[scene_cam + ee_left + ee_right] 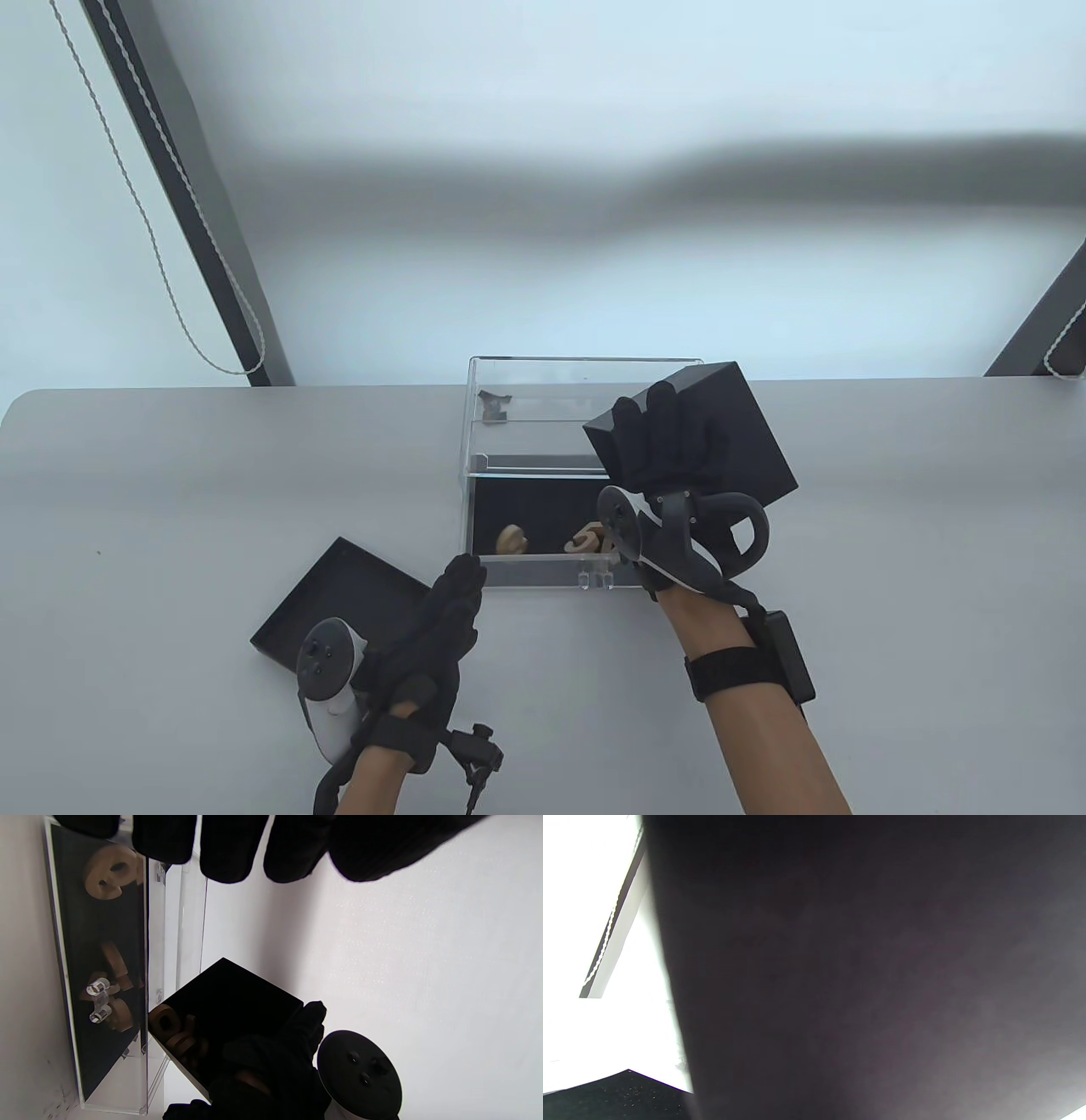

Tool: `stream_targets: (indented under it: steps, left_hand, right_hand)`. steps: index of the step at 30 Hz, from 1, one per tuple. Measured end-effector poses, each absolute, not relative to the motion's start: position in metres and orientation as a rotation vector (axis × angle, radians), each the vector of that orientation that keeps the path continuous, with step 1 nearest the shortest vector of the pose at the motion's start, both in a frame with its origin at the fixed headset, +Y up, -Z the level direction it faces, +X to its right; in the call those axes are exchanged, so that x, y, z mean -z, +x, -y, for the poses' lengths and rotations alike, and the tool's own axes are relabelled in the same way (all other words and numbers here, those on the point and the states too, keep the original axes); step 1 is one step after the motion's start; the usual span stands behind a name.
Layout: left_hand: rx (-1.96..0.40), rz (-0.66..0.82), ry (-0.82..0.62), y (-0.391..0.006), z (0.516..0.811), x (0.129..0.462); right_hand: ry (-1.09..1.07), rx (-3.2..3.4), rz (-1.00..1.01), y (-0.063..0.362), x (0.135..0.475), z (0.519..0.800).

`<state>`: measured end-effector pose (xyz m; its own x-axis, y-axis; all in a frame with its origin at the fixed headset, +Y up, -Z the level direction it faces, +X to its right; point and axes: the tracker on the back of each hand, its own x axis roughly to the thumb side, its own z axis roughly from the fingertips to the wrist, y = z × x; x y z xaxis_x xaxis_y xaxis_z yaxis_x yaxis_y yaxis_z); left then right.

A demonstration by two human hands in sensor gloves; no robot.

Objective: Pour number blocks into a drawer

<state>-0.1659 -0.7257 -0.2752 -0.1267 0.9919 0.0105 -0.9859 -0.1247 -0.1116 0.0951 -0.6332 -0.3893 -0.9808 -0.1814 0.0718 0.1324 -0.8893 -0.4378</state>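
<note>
A clear acrylic cabinet (585,399) stands at mid table with its drawer (543,570) pulled out toward me. Wooden number blocks (512,540) lie on the drawer's black floor. My right hand (670,441) grips a black box (747,441) and holds it tilted over the drawer's right side. In the left wrist view the box (229,997) has blocks (169,1024) at its lower lip, over the drawer (152,921). My left hand (454,611) touches the drawer's front left corner with fingers (229,849) extended. The box (861,963) fills the right wrist view.
The box's black lid (339,594) lies flat on the table left of the drawer, beside my left wrist; it also shows in the right wrist view (615,1099). A small dark object (492,406) sits in the cabinet's upper part. The table's far edge runs behind the cabinet.
</note>
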Motion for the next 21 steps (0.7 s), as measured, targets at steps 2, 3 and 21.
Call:
stream_targets:
  steps: [2, 3, 21]
  left_hand:
    - [-1.696, 0.103, -0.076, -0.166, 0.726, 0.275]
    - [-1.696, 0.103, -0.077, -0.165, 0.726, 0.275]
    - [-1.711, 0.098, -0.095, -0.166, 0.725, 0.276]
  right_hand:
    - [-0.171, 2.881, -0.653, 0.092, 0.389, 0.634]
    - [-0.179, 2.871, -0.649, 0.090, 0.389, 0.635]
    - [-0.265, 2.718, -0.623, 0.042, 0.383, 0.643]
